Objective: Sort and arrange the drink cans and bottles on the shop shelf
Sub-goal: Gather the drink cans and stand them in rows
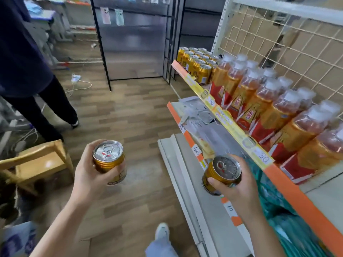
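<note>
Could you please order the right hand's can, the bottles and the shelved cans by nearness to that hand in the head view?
1. The can, gripped in the right hand.
2. The bottles, on the shelf beside it.
3. The shelved cans, at the far end.

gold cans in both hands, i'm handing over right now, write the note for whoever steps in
Left hand: grips one gold can, held out over the floor.
Right hand: grips a second gold can, just in front of the upper shelf.
Done: a block of gold cans stands at the far end of that shelf; rows of bottles fill the nearer stretch.
Left: neither held can is shelved yet; both probably belong with the block.
</note>
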